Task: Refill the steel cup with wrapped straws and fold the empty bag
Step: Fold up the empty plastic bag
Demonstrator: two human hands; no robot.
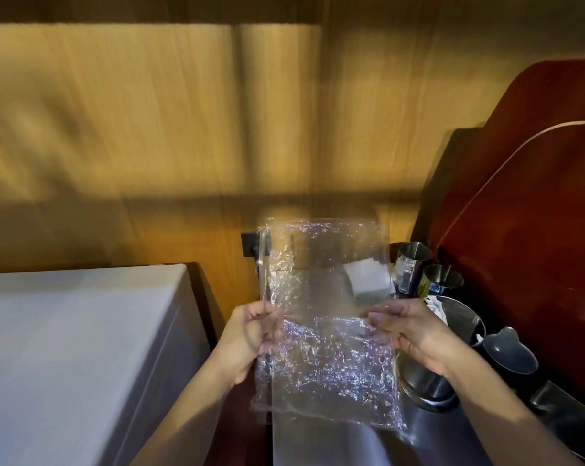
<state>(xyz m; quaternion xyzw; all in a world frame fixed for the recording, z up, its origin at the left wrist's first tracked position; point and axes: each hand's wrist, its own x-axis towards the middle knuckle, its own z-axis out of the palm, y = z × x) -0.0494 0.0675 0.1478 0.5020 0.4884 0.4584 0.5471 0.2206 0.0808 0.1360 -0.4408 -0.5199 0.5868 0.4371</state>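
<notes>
Pinching bag (321, 317) side edges | left hand (247, 334), right hand (415, 334) grips closed | steel cup (452, 331) right

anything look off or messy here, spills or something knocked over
Nothing stands out. The clear plastic bag is crinkled but looks empty and intact, held flat between the left hand and right hand. The steel cup with wrapped straws stands upright on the right, and no spill shows.
</notes>
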